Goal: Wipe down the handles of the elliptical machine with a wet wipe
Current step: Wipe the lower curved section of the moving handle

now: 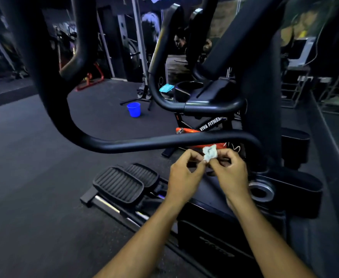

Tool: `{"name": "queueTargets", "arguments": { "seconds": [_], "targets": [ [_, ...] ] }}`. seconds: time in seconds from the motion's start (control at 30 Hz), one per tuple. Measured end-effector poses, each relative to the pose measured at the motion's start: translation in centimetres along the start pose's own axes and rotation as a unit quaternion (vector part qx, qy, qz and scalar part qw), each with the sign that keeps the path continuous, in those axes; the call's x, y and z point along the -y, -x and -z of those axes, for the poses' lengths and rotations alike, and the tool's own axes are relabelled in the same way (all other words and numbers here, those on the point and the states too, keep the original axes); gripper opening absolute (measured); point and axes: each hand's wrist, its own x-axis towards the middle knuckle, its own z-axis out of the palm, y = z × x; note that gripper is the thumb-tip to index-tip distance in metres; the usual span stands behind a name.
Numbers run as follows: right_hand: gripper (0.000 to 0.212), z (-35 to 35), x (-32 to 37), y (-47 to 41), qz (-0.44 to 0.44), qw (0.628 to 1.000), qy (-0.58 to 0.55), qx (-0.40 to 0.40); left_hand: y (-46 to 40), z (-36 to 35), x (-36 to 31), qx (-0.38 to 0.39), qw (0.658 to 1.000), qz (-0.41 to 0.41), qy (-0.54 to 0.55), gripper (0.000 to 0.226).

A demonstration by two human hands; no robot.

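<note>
A small crumpled white wet wipe (209,153) is pinched between the fingertips of my left hand (184,173) and my right hand (231,173). Both hands meet just below the black curved elliptical handle (164,142), which runs across the middle and bends up at the far left. A second black handle (184,106) curves behind it, around the machine's console base. The wipe hangs a little under the near handle and does not touch it.
Two ribbed black pedals (120,184) lie low left of my hands. A blue bucket (134,109) stands on the dark floor behind. A teal wipes packet (166,88) rests near the cup holder. An orange-framed bike marked VIVA FITNESS (210,124) is beyond.
</note>
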Motion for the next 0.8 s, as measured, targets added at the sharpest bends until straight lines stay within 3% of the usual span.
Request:
{"name": "queueTargets", "arguments": {
  "seconds": [0.1,0.23,0.4,0.5,0.63,0.8],
  "targets": [
    [0.013,-2.2,0.8,1.1,-0.004,0.999,-0.031,0.041,0.5,3.0,1.0,-0.003,1.000,0.009,0.022,0.004],
    [0.016,-7.5,1.0,4.1,-0.030,0.988,-0.058,0.140,3.1,9.4,3.2,-0.014,0.998,0.038,0.049,0.007],
    [0.037,-17.7,1.1,10.3,-0.047,0.969,-0.045,0.237,8.2,20.0,7.2,-0.119,0.987,0.105,0.031,0.008],
    [0.039,-24.6,1.9,14.1,-0.052,0.944,-0.061,0.321,11.3,26.4,9.3,-0.173,0.975,0.136,0.036,0.024],
    [0.027,-32.2,2.4,17.4,-0.049,0.911,-0.070,0.404,13.7,32.9,11.8,-0.206,0.961,0.172,0.072,0.010],
    [0.016,-42.4,2.5,19.8,-0.095,0.860,-0.055,0.499,14.1,41.2,16.2,-0.285,0.925,0.223,0.116,0.013]
  ]
}}
